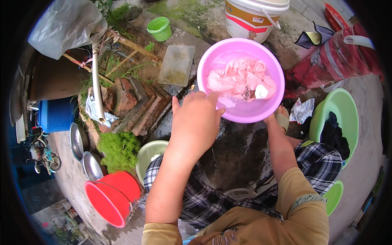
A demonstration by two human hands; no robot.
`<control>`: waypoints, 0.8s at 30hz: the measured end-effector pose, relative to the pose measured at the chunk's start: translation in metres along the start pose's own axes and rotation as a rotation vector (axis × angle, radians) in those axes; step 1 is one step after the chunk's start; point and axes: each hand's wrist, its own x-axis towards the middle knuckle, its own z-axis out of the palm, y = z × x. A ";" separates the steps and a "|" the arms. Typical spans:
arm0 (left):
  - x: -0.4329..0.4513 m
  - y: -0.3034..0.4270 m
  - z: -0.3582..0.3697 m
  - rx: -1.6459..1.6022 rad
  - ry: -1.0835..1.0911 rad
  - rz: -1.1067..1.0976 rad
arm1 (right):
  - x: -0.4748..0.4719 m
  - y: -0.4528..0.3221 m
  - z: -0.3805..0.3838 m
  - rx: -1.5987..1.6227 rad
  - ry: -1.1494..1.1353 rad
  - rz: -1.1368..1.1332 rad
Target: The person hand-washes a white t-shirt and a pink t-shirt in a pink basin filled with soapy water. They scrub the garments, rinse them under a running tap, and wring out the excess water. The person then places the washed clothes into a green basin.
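A pink-purple plastic basin point(211, 65) is in front of me, tilted so that its inside faces me. Wet pink clothing point(242, 78) lies bunched in shallow water inside it, with printed lettering and a white smiling patch showing. At the basin's lower left rim, my left hand point(197, 114) has hold of the edge, thumb below and fingers above. My right hand point(269, 118) reaches the lower right underside. Only its wrist end shows there, as the basin hides the fingers.
A white bucket point(245, 26) stands behind the basin. Stacked bricks point(144, 104), a white pipe point(97, 82) and a red bucket point(113, 197) are to the left. At right are a green tub point(349, 122) with dark cloth and a red covered bundle point(333, 61). The ground point(232, 162) is wet.
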 end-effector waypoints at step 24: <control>0.008 0.023 0.005 0.040 -0.095 0.041 | -0.081 0.020 0.017 -0.061 0.062 0.178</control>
